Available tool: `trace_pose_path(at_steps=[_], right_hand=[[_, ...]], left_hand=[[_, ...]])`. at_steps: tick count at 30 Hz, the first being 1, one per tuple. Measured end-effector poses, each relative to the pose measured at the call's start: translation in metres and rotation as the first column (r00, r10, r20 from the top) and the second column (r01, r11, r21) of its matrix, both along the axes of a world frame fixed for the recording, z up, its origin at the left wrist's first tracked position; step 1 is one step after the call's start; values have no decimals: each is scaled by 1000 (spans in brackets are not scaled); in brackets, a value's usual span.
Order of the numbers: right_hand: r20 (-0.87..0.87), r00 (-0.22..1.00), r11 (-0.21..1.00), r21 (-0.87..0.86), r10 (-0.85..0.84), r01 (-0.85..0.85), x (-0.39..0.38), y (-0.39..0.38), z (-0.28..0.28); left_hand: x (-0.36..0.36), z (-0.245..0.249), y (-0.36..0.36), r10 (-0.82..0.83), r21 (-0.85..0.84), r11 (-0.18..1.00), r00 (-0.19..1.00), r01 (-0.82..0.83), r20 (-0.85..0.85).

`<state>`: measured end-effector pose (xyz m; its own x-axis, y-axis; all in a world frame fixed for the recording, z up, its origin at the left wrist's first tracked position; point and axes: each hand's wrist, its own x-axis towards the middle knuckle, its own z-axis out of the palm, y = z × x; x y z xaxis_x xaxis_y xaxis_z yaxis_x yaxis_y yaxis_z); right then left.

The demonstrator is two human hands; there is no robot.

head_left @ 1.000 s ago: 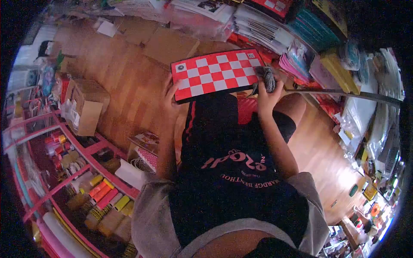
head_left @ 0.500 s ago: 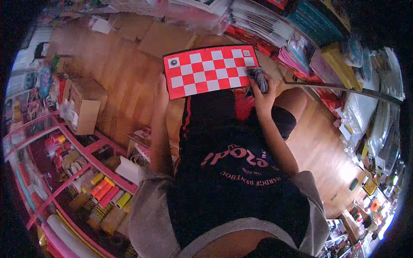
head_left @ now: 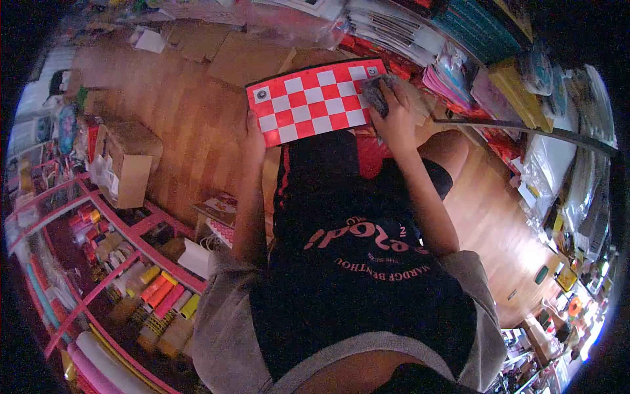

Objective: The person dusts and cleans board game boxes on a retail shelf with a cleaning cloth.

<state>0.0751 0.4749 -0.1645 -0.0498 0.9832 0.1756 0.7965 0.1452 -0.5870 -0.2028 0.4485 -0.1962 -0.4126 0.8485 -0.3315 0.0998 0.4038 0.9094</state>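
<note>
A red and white checkered board (head_left: pixel 314 102) lies tilted above my lap, with a small round emblem in its upper left corner and a printed square in its upper right. My left hand (head_left: pixel 256 134) grips the board by its left edge, the fingers mostly hidden behind it. In my right hand (head_left: pixel 398 118) is a crumpled dark grey cloth (head_left: pixel 375 96). The cloth lies over the right end of the board, covering some squares there, with my fingers closed round it.
An open cardboard box (head_left: pixel 128 164) stands on the wooden floor (head_left: pixel 190 125) to the left. A pink-framed rack (head_left: pixel 141 226) holds several coloured rolls at lower left. Plastic-wrapped packets (head_left: pixel 453 82) and a shelf edge (head_left: pixel 525 130) line the right.
My right hand has moved up and left with the cloth, farther onto the board's right end. The board has shifted slightly left and up at its right side. My left hand still holds its edge.
</note>
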Motion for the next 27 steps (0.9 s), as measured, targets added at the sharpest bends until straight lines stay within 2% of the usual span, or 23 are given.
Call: trace_pose_path(at_steps=[1,3,4,6,7,9,10,11,13,14,15,17,19,21,23,24,25,26,27], right_hand=[[-1,1000,1000,2,-1,1,-3,6,-2],[92,995,990,132,40,-52,-11,21,-8],[92,995,990,134,37,-49,-15,26,-9],[223,975,989,139,10,-42,-24,36,-12],[222,975,989,142,8,-41,-30,40,-14],[103,993,985,163,49,-65,-46,45,-12],[49,994,979,174,99,-106,-53,47,-10],[47,994,979,177,99,-106,-60,46,-7],[7,962,955,126,271,-270,-78,41,1],[177,921,911,169,348,-377,-88,37,-10],[177,922,912,169,346,-374,-97,32,-6],[46,837,829,120,545,-546,-110,8,9],[77,832,819,145,549,-555,-109,-17,14],[105,825,807,168,556,-566,-105,-24,16],[94,871,862,124,483,-492,-90,-26,21],[88,860,853,112,502,-509,-81,-16,18],[85,856,849,112,510,-517,-75,-6,14],[99,894,888,109,437,-446,-70,3,10],[113,926,923,108,359,-371,-70,13,7]], left_hand=[[1,-2,0,-1,2,1000,1000,1,-1],[1,-3,1,93,-132,987,996,-92,0],[0,-2,0,90,-131,987,996,-90,0],[-1,3,-1,-36,76,996,994,44,-102],[5,14,-1,-36,80,996,994,44,-103],[17,37,0,53,71,997,956,-34,-290],[19,40,0,55,74,997,955,-34,-292],[20,43,1,55,46,998,968,-46,-243],[21,46,1,56,18,998,980,-53,-193],[21,46,1,49,-32,998,972,-58,-229],[22,47,1,41,-81,995,964,-64,-263],[17,36,-1,21,-93,995,971,-45,-239],[8,11,-5,4,-102,994,977,-26,-215],[-6,-32,-9,50,-61,997,999,-49,21],[-29,-83,-4,3,-32,999,999,-1,51],[-36,-96,-4,-46,-2,999,996,47,79],[-29,-75,-5,-37,-4,999,996,37,76],[-19,-53,-5,-64,13,998,986,67,-152],[-14,-37,-5,-86,22,995,924,101,-373]])
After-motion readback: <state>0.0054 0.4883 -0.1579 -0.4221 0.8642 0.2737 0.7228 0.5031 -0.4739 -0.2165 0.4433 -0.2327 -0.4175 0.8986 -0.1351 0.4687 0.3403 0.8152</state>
